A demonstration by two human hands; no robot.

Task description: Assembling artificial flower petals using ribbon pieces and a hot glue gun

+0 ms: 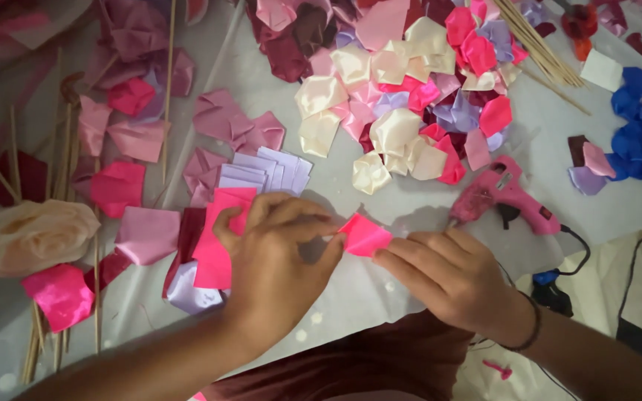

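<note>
Together the left hand (pixel 273 256) and right hand (pixel 440 271) pinch a folded hot-pink satin square (pixel 364 235); pink glue gun (pixel 503 194) at two o'clock.

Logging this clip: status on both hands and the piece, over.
Left hand and right hand both pinch the folded hot-pink satin square. Pink glue gun lies just beyond the right hand. Stack of pink squares beside the left.
</note>
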